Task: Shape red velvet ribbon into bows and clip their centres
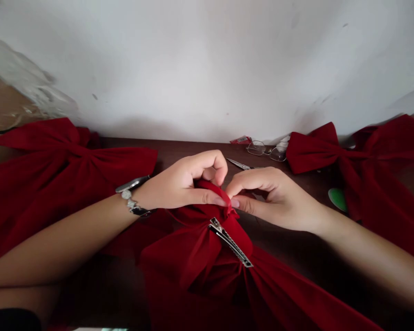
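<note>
A large red fabric bow point(200, 262) lies on the dark wooden table point(179, 149) in front of me, with a silver metal hair clip point(230, 242) fixed across its knot. My left hand point(184, 181), a watch on its wrist, is curled and pinches the red band at the top of the knot. My right hand point(267, 195) meets it from the right, thumb and forefinger pinching the same red fold. Both hands press the fabric together just above the clip.
Another big red bow point(55, 170) lies at the left, and a third red bow point(362, 161) at the right. Scissors point(239, 164) and eyeglasses point(266, 151) rest near the white wall. A green object point(337, 198) sits by the right bow.
</note>
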The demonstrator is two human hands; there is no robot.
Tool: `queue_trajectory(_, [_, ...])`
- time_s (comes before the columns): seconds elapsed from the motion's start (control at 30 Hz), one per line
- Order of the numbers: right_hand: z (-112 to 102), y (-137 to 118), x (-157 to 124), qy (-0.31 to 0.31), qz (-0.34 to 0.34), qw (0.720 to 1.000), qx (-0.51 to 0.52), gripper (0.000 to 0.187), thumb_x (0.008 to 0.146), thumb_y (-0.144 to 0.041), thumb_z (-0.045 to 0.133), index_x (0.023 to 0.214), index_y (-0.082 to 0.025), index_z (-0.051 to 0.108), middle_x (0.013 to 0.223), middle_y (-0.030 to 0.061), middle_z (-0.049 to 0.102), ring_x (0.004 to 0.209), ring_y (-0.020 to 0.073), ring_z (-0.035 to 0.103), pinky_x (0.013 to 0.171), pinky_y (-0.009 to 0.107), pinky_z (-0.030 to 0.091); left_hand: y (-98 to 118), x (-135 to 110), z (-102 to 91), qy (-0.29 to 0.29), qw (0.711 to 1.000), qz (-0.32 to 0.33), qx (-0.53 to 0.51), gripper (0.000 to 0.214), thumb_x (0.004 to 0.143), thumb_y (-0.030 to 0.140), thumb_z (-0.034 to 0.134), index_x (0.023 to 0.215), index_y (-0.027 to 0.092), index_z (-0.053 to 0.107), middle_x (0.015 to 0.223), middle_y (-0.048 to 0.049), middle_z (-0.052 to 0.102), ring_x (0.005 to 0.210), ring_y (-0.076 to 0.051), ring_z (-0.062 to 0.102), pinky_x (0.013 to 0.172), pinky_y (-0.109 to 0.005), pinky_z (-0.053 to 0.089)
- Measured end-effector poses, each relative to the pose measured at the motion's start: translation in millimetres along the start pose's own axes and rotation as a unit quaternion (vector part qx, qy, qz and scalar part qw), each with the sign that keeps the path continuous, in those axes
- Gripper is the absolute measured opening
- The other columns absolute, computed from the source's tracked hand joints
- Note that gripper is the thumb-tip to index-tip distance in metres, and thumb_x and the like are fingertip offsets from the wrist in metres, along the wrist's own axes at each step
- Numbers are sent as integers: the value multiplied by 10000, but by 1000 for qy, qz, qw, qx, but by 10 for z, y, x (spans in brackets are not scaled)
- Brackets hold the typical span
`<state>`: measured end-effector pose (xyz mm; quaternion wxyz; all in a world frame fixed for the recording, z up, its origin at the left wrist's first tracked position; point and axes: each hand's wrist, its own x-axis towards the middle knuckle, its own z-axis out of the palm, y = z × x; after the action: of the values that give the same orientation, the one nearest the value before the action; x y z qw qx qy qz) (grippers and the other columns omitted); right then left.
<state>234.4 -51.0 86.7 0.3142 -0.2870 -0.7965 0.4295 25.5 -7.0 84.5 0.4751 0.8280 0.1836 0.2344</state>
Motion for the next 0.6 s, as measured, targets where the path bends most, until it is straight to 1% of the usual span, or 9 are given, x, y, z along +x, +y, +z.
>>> queue_trajectory(0.1, [-24,30,-1,-22,-32,999,-22,133,879,-158,577,831,-181,699,735,1,675,613,85,568,581,207,441,13,0,49,39,999,-17,1,415,782,453,694,833,214,359,665,45,592,635,-112,594,612,-232,457])
queue_trajectory(0.17, [-34,50,4,-34,-39,998,-19,126,876,-165,585,817,-182,696,739,2,672,615,83,562,582,204,437,22,1,71,64,997,-19,38,481,732,484,732,810,219,339,650,60,548,600,-103,553,577,-228,434])
queue_trajectory(0.23, [-31,93,20,-45,-29,999,7,118,876,-202,598,798,-175,682,728,3,661,614,83,554,580,202,434,12,7,85,99,989,-8,106,529,687,543,744,780,218,336,656,57,513,587,-101,506,577,-237,422])
queue_trajectory(0.3, [-7,179,44,-51,-3,997,57,154,877,-261,607,771,-161,656,702,1,638,610,84,544,574,200,430,-28,19,91,141,969,20,202,541,676,613,712,757,212,358,685,35,510,643,-124,492,673,-279,441])
queue_trajectory(0.4, [74,392,78,-41,46,985,162,249,843,-354,648,715,-147,594,656,-16,571,591,77,500,563,195,415,-122,46,76,201,910,47,360,504,721,652,643,720,201,419,790,-32,556,807,-197,509,850,-373,403])
queue_trajectory(0.43, [109,472,83,-29,63,977,201,277,822,-378,668,705,-146,573,648,-25,544,582,71,479,558,192,407,-150,54,61,215,889,40,402,490,735,649,630,706,198,441,811,-49,564,830,-214,509,855,-385,388])
queue_trajectory(0.5, [178,616,81,-3,106,955,276,289,806,-401,681,740,-150,554,665,-34,519,576,64,457,552,187,394,-175,66,12,226,862,-3,453,465,760,629,611,671,194,474,752,-49,558,769,-213,508,778,-360,380])
queue_trajectory(0.53, [208,672,76,6,122,944,306,287,799,-404,686,762,-154,551,672,-37,514,571,62,449,545,184,386,-167,66,-21,222,859,-34,459,454,779,613,596,647,193,486,678,-35,537,699,-196,497,715,-335,368])
queue_trajectory(0.6, [247,743,63,19,142,929,342,289,779,-408,703,784,-164,548,669,-42,510,547,58,424,519,179,363,-104,45,-99,195,869,-99,444,454,838,563,543,582,191,499,512,-2,450,554,-160,446,605,-297,310])
